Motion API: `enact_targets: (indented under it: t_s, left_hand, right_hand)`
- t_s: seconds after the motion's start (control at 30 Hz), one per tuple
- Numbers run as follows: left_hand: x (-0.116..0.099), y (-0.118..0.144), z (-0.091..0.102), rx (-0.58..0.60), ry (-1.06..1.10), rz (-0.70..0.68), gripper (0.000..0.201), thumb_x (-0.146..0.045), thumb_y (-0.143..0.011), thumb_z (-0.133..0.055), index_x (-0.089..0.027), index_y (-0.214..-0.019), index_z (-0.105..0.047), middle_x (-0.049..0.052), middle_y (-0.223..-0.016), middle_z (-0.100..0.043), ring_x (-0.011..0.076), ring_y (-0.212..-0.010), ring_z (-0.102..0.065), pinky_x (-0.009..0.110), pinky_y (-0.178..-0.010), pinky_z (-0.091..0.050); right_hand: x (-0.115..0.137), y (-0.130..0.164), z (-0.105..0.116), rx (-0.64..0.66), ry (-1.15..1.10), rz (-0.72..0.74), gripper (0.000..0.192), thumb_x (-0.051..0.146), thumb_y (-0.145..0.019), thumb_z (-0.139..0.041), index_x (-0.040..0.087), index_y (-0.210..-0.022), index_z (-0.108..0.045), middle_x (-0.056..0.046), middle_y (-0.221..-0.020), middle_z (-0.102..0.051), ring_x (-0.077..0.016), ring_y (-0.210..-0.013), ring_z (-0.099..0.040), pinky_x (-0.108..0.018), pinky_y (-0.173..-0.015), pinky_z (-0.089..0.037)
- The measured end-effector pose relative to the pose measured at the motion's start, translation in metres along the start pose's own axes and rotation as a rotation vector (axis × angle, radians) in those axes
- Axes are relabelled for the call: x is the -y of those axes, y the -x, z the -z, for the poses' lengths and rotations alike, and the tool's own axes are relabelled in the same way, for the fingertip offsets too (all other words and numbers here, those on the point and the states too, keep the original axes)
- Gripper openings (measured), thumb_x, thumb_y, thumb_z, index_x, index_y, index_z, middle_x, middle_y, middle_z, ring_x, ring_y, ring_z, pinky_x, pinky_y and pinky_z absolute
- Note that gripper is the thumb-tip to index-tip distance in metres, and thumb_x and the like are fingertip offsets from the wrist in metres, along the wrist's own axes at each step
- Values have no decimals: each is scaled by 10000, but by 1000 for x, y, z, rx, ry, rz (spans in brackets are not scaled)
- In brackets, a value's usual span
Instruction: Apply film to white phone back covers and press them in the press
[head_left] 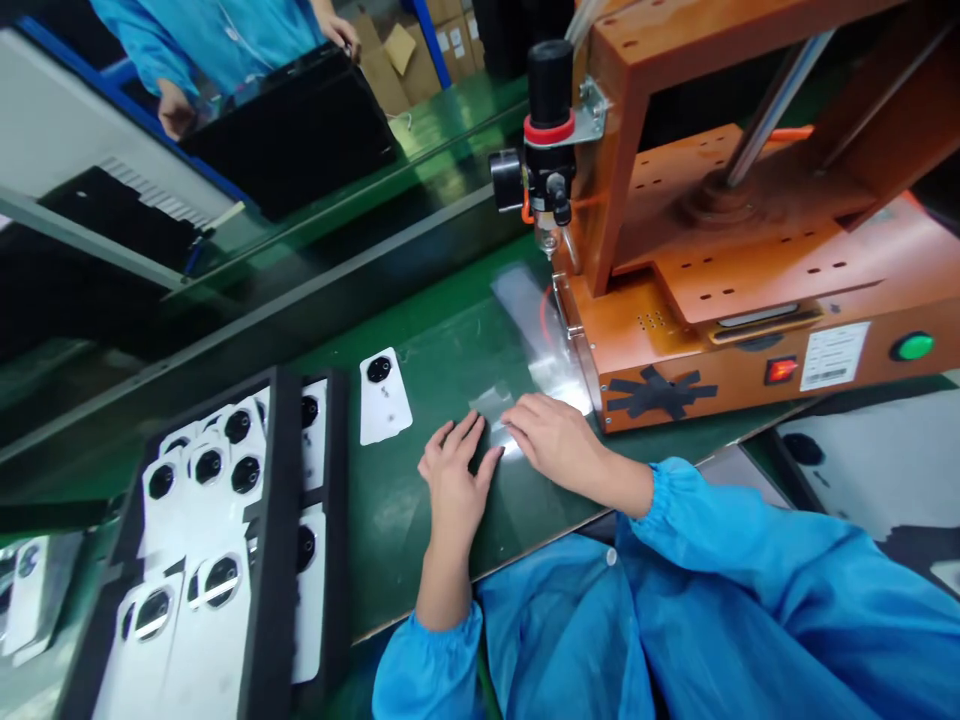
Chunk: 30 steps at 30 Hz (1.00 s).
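My left hand lies flat on the green mat, fingers spread, touching a small clear film piece. My right hand rests just right of it, fingertips on the same shiny film. A larger clear film sheet lies beyond, toward the orange press machine. One white phone back cover with a black camera ring lies alone on the mat, left of my hands. Whether either hand pinches the film I cannot tell.
A black foam tray at the lower left holds several white back covers. The press has a red switch, a green button and a black regulator. Another person in blue holds a black tray across the conveyor.
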<state>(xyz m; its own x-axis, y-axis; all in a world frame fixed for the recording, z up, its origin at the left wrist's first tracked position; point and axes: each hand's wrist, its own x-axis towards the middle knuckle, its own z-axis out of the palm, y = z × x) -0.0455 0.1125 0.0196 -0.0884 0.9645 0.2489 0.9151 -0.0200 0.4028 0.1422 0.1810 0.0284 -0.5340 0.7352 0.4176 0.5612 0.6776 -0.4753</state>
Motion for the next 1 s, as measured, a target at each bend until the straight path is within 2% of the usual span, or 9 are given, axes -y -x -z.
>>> enact_targets:
  t_s: [0.07,0.23,0.43,0.63,0.8,1.0]
  left_hand:
    - [6,-6,-7,5,10,21,376,-427,-917,-668,-309,-1274,-677,57,-1345,-685,326,-1241,-527,548,-1042,-390]
    - [4,3,-10,-43,88,55,282,-429,-908,-679,-305,-1159,-717,45,-1255,-725,300,-1216,-543,529,-1054,-376]
    - [2,1,-8,-66,104,36,224,-404,-905,-687,-293,-1098,-708,36,-1199,-740,290,-1219,-566,507,-1075,-360]
    - [3,1,-11,-88,84,15,201,-400,-916,-674,-283,-1075,-710,37,-1179,-749,288,-1202,-582,498,-1064,-375]
    - [2,2,-10,-101,94,-2,160,-369,-924,-656,-287,-1043,-725,33,-1155,-754,280,-1188,-587,505,-1058,-385]
    - [3,2,-10,-105,100,6,137,-349,-931,-651,-265,-1008,-728,36,-1125,-765,268,-1180,-590,493,-1057,-387]
  right_hand:
    - [-5,-7,-4,2,31,58,152,215,-1017,-523,170,-1026,-667,-64,-930,-627,-198,-871,-528,-335,-772,-401]
    - [-10,-10,-11,48,54,190,193,250,-1022,-540,202,-1144,-681,-72,-1031,-644,-217,-953,-492,-371,-798,-351]
    - [-5,-8,-10,58,110,269,189,207,-1034,-505,176,-1040,-691,-68,-971,-653,-211,-927,-490,-365,-779,-302]
    - [1,-10,-9,39,181,249,204,221,-1039,-475,167,-1045,-672,-73,-953,-644,-220,-895,-469,-373,-765,-308]
    - [2,-9,-10,47,250,322,208,209,-1035,-478,157,-943,-657,-52,-856,-592,-210,-827,-446,-372,-730,-291]
    - [3,-9,-10,33,247,292,195,209,-1035,-476,159,-991,-659,-62,-896,-600,-211,-844,-449,-367,-727,-301]
